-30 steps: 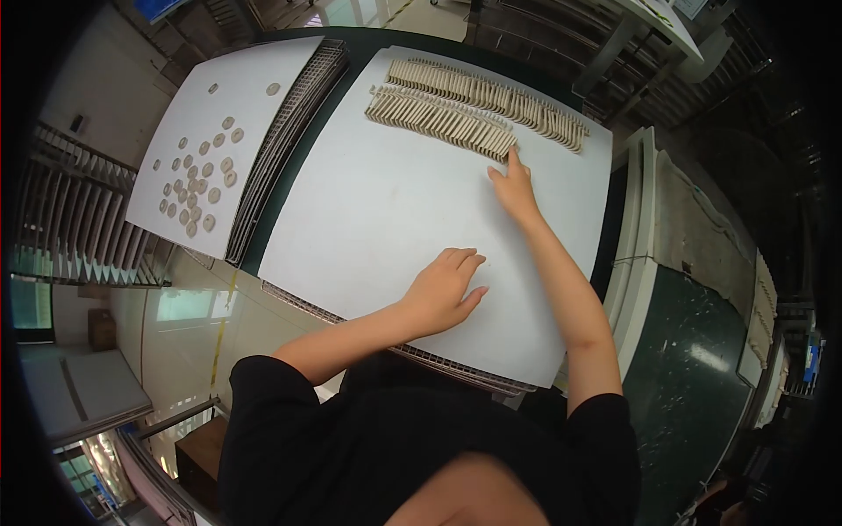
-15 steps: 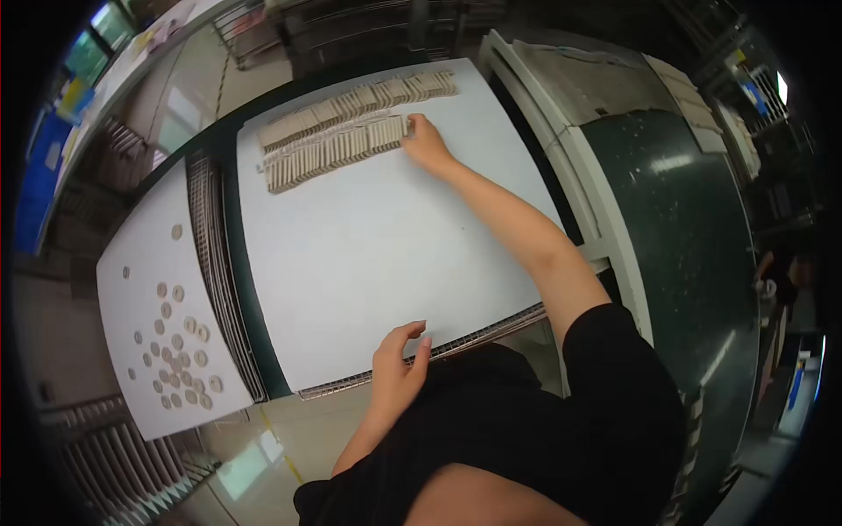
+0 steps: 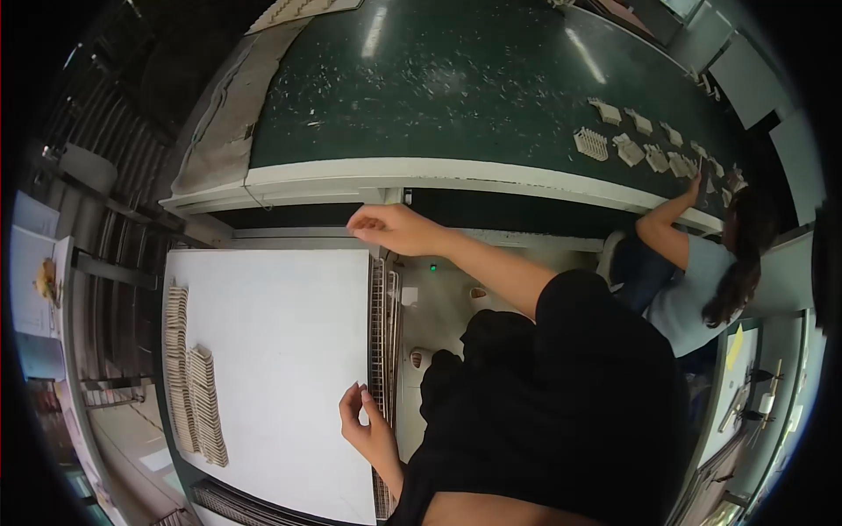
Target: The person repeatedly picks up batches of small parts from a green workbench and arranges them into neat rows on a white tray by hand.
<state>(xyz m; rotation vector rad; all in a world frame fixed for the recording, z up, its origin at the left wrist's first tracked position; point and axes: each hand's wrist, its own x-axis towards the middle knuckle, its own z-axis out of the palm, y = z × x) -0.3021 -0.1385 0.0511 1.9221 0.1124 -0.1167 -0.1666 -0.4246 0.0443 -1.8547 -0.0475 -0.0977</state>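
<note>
My right hand (image 3: pixel 392 230) hangs over the gap between the white board (image 3: pixel 281 342) and the green table, its fingers loosely bent and nothing visible in them. Near the board's right edge is my left hand (image 3: pixel 364 430), thumb and fingers curved but apart, holding nothing. On the left side of the board, away from both hands, thin beige pieces stand packed in two rows: a longer outer row (image 3: pixel 179 368) and a shorter inner row (image 3: pixel 207 408). What the pieces are, I cannot tell.
Beyond the board stretches a green table (image 3: pixel 421 114) strewn with pale scraps. Several beige clusters, one a ribbed block (image 3: pixel 591 144), lie at its right, where a co-worker (image 3: pixel 702 272) reaches in. A wire rack (image 3: pixel 380 333) runs beneath the board. Cloth (image 3: pixel 224 123) covers the table's left end.
The view has swung right toward the green table. My right hand has left the end of the inner row and moved off the board. My left hand stays by the board's near edge.
</note>
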